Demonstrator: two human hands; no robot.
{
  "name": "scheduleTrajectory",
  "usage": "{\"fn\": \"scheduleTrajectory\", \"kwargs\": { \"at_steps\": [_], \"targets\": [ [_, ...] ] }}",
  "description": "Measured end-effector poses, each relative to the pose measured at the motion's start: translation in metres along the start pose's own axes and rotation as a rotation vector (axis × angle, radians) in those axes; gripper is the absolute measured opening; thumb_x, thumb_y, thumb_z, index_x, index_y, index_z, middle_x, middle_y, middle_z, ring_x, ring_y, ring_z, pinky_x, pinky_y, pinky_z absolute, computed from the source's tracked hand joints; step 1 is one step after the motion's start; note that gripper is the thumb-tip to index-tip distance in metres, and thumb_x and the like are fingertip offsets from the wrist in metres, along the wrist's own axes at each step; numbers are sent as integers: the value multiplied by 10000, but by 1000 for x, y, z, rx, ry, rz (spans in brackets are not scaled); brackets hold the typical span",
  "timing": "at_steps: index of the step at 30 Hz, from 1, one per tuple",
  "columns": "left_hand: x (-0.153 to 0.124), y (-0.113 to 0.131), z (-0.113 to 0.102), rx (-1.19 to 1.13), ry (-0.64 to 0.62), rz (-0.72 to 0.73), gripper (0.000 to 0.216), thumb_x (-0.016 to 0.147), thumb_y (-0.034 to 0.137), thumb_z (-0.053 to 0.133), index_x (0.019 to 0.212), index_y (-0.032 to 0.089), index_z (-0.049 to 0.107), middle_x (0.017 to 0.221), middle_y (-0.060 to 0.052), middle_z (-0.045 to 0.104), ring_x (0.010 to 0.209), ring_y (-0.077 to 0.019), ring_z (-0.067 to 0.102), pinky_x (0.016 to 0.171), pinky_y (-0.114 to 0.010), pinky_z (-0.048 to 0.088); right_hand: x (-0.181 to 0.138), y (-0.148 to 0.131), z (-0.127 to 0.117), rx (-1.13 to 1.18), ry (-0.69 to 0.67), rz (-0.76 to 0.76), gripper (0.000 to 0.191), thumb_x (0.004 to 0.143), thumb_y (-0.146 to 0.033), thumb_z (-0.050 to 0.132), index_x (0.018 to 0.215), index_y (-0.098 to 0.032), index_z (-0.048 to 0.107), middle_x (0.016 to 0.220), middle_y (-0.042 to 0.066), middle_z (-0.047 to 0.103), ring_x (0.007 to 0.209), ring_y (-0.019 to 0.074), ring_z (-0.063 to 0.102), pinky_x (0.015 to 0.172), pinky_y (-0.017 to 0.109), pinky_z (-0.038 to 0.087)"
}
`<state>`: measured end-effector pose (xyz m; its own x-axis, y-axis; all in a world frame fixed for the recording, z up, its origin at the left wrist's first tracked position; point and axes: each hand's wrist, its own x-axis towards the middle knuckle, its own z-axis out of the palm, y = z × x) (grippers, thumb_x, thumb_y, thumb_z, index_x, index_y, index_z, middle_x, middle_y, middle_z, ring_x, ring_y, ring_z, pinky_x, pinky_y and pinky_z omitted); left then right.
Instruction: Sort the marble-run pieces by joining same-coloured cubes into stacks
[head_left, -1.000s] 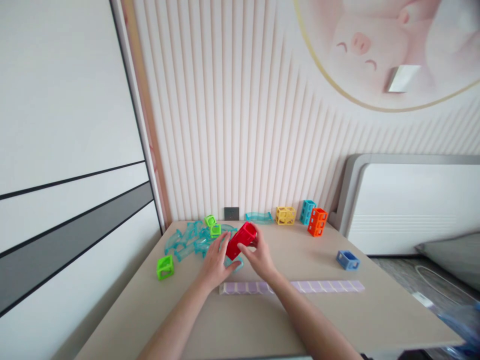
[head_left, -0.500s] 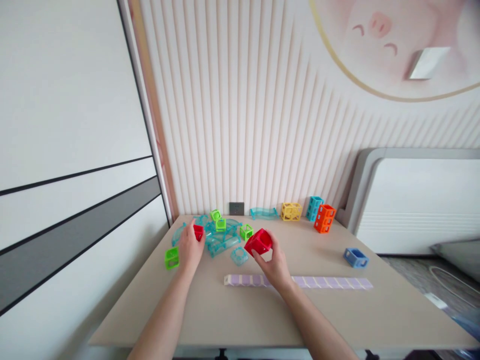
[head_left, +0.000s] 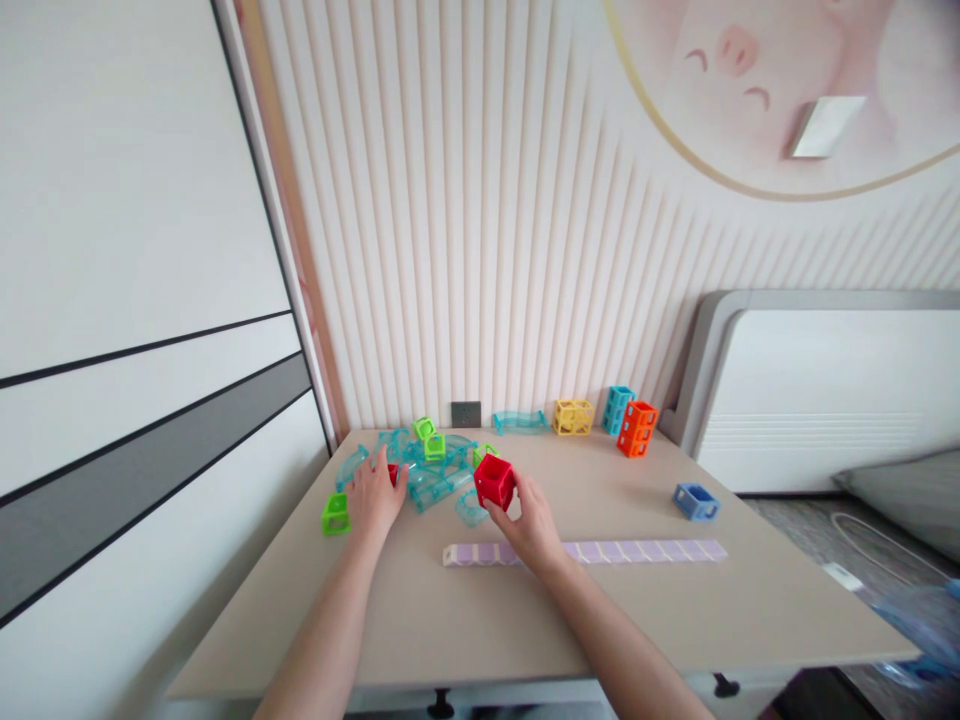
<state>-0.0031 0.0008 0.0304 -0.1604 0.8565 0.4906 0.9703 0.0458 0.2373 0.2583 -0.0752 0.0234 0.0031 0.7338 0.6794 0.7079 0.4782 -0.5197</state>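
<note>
My right hand [head_left: 535, 522] grips a red openwork cube block [head_left: 494, 482] between thumb and fingers, raised over the middle of the table. My left hand [head_left: 376, 495] is lower, palm down at the left. Its fingers curl around a second red block [head_left: 393, 474], which the hand mostly covers. Just left of that hand sits a green block [head_left: 336, 514]. Behind and to its right lie clear teal track pieces [head_left: 439, 488] in a loose pile, with a green block [head_left: 434, 447] among them. Another green block [head_left: 486, 453] is partly hidden behind the red cube.
A purple segmented strip [head_left: 637, 552] crosses the table [head_left: 450, 630] under my right forearm. Along the back stand yellow blocks [head_left: 573, 417], a teal stack [head_left: 618, 409] and an orange stack [head_left: 637, 429]. A blue block [head_left: 696, 502] lies at the right.
The red cube in my right hand has moved left and been turned more upright. My left hand has come down slightly with its red block, its fingers a little more spread. The view has shifted slightly.
</note>
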Motion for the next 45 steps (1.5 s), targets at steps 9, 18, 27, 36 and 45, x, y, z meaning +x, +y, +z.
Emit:
{"fn": "scheduleTrajectory", "kwargs": {
  "at_steps": [9, 18, 27, 36, 45],
  "targets": [
    [-13, 19, -10, -622, -121, 785, 729, 898, 503, 606, 1506, 235, 306, 1514, -144, 437, 1421, -281, 395, 1148, -446, 382, 0, -5, 1, -189, -143, -218, 673, 910, -278, 629, 1516, -222, 339, 1138, 121, 657, 998, 287, 594, 869, 435, 516],
    [-32, 41, -24, -764, -220, 773, 371, 838, 362, 702, 1173, 236, 603, 1120, -80, 708, 1064, -258, 673, 927, -399, 547, -3, -17, 4, -170, -179, -366, 627, 905, -259, 658, 1474, -190, 405, 1136, 129, 678, 1018, 283, 594, 863, 430, 514],
    [81, -14, -17, -385, -73, 75, 312, 859, 437, 595, 1033, 182, 546, 1001, -91, 680, 952, -259, 663, 830, -344, 513, 34, -17, 21, -72, -223, -282, 396, 922, -245, 641, 1312, -232, 577, 1286, 96, 628, 1177, 255, 562, 1025, 424, 482],
    [112, -45, 28, -203, -259, 17, 207, 714, 227, 668, 908, 193, 604, 854, -89, 716, 918, -285, 693, 780, -317, 489, 71, -18, 67, -230, -480, -191, 481, 891, -295, 656, 1354, -210, 557, 1407, 138, 542, 1293, 279, 504, 1077, 408, 420],
    [106, -57, 33, -175, -246, 81, 408, 780, 328, 582, 1141, 137, 580, 998, -136, 715, 1039, -309, 660, 903, -363, 492, 55, 63, -79, -669, -305, 109, 299, 939, -233, 510, 1196, -175, 651, 1278, 177, 615, 1169, 306, 564, 991, 450, 432]
  ]
}}
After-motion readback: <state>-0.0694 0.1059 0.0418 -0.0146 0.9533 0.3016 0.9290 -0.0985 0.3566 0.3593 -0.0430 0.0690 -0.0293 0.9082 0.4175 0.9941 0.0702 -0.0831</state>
